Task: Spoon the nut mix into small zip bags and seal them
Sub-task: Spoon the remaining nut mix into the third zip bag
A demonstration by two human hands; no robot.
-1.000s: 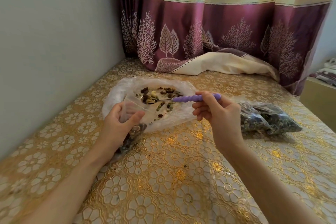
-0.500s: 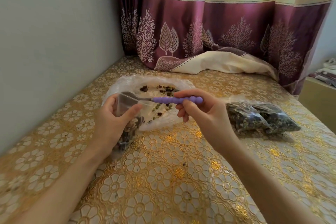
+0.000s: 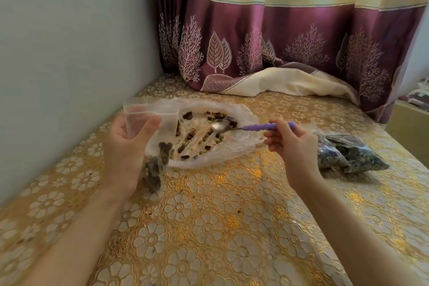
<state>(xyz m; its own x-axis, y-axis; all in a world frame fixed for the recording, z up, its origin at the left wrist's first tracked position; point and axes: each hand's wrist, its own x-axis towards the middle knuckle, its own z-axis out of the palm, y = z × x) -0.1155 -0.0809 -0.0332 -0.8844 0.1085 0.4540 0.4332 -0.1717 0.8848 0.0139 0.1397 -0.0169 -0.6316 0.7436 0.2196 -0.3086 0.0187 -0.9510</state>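
gold tablecloth [image 3: 209, 216]: left hand [image 3: 125, 146] holds zip bag [image 3: 148, 123]; right hand [image 3: 294, 146] holds spoon [image 3: 243, 126].

A table [image 3: 209, 227] under a gold flower-patterned cover carries a crumpled clear plastic sheet [image 3: 236, 144] scattered with nut mix [image 3: 204, 137]. Right of the sheet, just beside it, lie filled bags [image 3: 348, 158]. Behind the sheet, a curtain hem [image 3: 278, 81] rests on the table's far edge.
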